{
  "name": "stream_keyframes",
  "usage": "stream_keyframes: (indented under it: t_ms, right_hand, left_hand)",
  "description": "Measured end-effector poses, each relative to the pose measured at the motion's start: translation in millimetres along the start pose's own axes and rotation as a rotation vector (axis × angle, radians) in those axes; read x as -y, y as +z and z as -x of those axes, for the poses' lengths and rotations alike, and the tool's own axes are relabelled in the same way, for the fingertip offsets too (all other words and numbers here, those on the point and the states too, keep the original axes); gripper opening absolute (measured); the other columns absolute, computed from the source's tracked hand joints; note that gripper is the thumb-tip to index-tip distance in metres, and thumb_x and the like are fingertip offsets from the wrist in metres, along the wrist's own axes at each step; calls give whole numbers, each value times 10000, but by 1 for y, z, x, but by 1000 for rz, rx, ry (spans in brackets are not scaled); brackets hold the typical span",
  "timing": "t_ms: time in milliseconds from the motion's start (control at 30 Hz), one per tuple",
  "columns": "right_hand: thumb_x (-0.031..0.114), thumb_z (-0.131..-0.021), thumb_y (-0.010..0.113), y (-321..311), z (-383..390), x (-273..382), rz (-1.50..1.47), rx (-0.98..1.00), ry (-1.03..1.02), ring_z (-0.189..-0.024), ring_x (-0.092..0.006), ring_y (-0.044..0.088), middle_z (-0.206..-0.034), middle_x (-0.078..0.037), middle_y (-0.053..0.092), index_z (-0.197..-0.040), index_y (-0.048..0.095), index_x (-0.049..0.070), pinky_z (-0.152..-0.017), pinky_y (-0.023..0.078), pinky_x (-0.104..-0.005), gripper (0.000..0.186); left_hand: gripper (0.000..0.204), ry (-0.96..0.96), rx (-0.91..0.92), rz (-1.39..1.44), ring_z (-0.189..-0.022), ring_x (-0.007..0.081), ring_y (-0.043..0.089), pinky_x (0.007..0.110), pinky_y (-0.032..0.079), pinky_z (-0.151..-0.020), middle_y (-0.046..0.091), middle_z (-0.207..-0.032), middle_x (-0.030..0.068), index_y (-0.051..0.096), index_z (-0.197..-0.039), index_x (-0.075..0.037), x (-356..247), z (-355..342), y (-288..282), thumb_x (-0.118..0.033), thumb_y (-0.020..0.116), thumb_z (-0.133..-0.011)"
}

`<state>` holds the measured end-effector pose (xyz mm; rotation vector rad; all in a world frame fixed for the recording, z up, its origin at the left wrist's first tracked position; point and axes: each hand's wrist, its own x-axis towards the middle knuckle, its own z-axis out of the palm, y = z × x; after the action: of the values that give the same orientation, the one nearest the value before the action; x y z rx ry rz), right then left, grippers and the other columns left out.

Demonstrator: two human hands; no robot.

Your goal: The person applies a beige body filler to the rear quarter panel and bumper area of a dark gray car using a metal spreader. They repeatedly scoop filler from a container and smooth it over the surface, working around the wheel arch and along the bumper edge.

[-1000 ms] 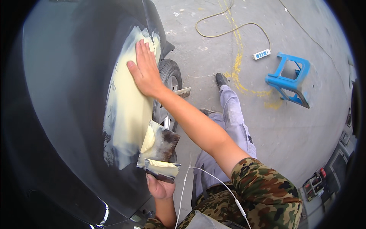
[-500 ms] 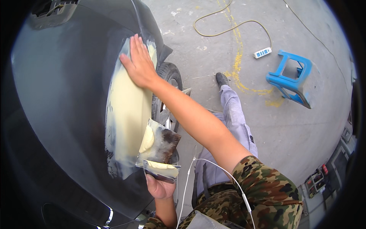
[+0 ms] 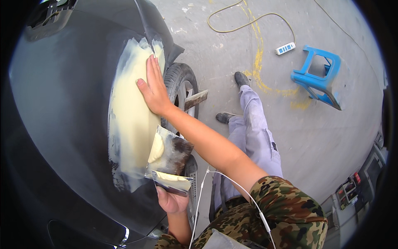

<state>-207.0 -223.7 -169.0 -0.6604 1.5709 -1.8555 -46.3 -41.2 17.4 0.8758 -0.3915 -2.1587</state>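
Observation:
My right hand (image 3: 153, 91) lies flat on a pale cream filler patch (image 3: 126, 112) on the dark grey car panel (image 3: 66, 91), fingers extended and pointing up the patch, just left of the tire (image 3: 174, 72). Below it, my left hand (image 3: 170, 199) grips a metal plate (image 3: 174, 153) bearing a lump of cream filler (image 3: 156, 149), together with a smaller blade (image 3: 173, 186) with filler along its edge. The plate partly hides the lower right of the patch.
A scraper-like plate (image 3: 195, 99) sticks out by the wheel. My legs (image 3: 253, 120) stand right of the car. On the grey floor (image 3: 315, 145) are a blue stool (image 3: 309, 74), a power strip (image 3: 285, 48) with yellow cord (image 3: 269, 14) and yellow markings. Tool trays (image 3: 346, 191) sit far right.
My right hand has moved down the patch from its upper end, uncovering the top of it. The view has shifted slightly. My left hand still holds the plate and blade.

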Motion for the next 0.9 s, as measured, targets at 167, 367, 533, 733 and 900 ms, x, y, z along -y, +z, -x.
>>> stream_keyframes:
  t_ms: [167,367,533,733,900]
  right_hand:
    - [383,-1044,428,6,33,0,-41,-49,30,-1543,-421,44,-1639,-312,84,-1548,115,-128,-1250,64,-459,783]
    - [339,-1041,439,13,90,13,-34,-43,124,-1539,-440,40,-1645,-303,64,-1559,77,-108,-1242,79,-492,774]
    - [380,-1047,416,11,84,9,-7,-17,124,-1546,-420,25,-1654,-287,45,-1569,65,-89,-1241,47,-498,785]
    - [470,-1069,300,2,2,-5,-5,0,158,-1554,-382,-15,-1660,-276,33,-1566,56,-99,-1246,-3,-447,795]
    - [491,-1067,278,2,-25,-8,-24,-46,154,-1556,-377,-21,-1660,-277,46,-1563,76,-105,-1245,-6,-455,802]
  left_hand:
    - [508,13,26,-4,-1408,289,453,469,367,-1185,441,-1541,168,396,-1500,0,5,3,3,-276,461,-1078]
    - [496,-26,14,33,-1414,285,449,460,356,-1193,450,-1537,160,403,-1500,-9,7,2,10,-274,449,-1083]
    - [490,-18,25,62,-1415,283,449,460,357,-1193,448,-1538,162,409,-1498,-13,6,4,9,-274,443,-1085]
    - [495,27,-31,76,-1396,291,472,461,381,-1175,462,-1527,168,414,-1496,-15,2,8,-2,-280,459,-1080]
    - [501,24,-65,81,-1386,290,483,458,389,-1169,471,-1519,170,418,-1489,-4,-6,9,-9,-281,473,-1075]
